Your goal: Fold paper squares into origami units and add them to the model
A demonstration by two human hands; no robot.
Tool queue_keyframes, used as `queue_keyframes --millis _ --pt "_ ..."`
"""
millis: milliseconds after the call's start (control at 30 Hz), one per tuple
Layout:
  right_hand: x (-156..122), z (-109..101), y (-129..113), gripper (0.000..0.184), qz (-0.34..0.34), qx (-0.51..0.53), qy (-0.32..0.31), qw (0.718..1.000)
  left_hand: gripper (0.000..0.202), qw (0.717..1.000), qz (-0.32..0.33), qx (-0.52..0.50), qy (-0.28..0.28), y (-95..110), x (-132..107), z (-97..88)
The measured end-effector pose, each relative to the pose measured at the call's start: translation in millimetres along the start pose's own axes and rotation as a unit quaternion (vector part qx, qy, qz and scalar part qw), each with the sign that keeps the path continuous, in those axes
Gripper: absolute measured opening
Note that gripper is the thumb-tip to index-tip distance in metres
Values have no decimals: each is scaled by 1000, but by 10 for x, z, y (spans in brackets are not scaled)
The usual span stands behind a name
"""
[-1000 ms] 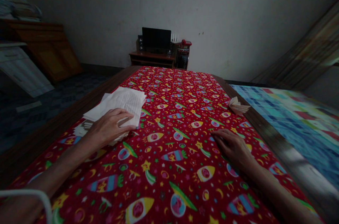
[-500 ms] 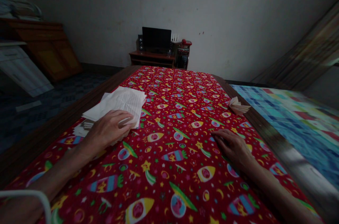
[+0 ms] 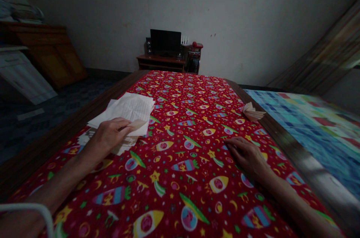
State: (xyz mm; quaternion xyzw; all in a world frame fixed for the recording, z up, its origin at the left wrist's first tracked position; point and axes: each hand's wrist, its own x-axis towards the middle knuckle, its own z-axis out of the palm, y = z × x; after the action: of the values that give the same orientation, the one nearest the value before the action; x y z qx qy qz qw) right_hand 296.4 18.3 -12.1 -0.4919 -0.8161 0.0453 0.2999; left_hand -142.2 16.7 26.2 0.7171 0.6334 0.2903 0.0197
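Left hand [image 3: 108, 135] is now pinching the top sheet [image 3: 137, 124] by its near corner, thumb against fingers; half a sec ago it was lying flat on the paper stack [image 3: 126, 107]. So that sheet is peeling up, w/ the rest sitting on the tabletop [image 3: 84, 113], left side. Right hand [image 3: 246, 155] is resting open, palm down on the red cloth [image 3: 185, 178], holding nothing, a folded paper piece [image 3: 253, 112] beyond it. Sheets are showing faint lines, prob. handwriting, too dim to read.

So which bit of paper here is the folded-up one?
The small folded paper at the table's right edge, beyond the right hand. The rest lie flat in a stack; the left hand pinches its top sheet.
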Motion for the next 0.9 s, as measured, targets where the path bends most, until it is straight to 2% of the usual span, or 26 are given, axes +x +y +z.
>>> queue_keyframes --millis 167,233,300,333,433,533,667,733,800,900 --pt "-6 9 11 25 -1 2 -7 1000 29 999 0 40 32 -22 -20 -13" --pt "-7 8 6 25 1 -1 -11 1000 28 997 21 44 60 2 -39 -42" --pt "-6 8 4 25 5 -2 -12 1000 25 993 70 43 87 93 -69 -88" --pt "-5 9 7 25 6 -2 -14 1000 24 990 104 44 83 168 -87 -111" --pt "-3 8 19 25 6 -4 -17 1000 24 972 200 79 90 471 -150 -121" --pt "-3 -13 -29 26 4 -10 -19 1000 23 943 301 132 55 790 -211 19" --pt "-18 -25 -303 28 -14 18 -42 999 23 902 408 139 -8 1092 -273 358" --pt "-29 14 -484 26 -54 37 -49 997 21 894 427 133 -26 1195 -296 510" --pt "-38 86 -630 26 -105 52 -29 993 19 888 440 129 -40 1273 -315 617" --pt "-48 200 -727 19 -153 52 6 987 16 900 419 99 -71 1332 -339 703"
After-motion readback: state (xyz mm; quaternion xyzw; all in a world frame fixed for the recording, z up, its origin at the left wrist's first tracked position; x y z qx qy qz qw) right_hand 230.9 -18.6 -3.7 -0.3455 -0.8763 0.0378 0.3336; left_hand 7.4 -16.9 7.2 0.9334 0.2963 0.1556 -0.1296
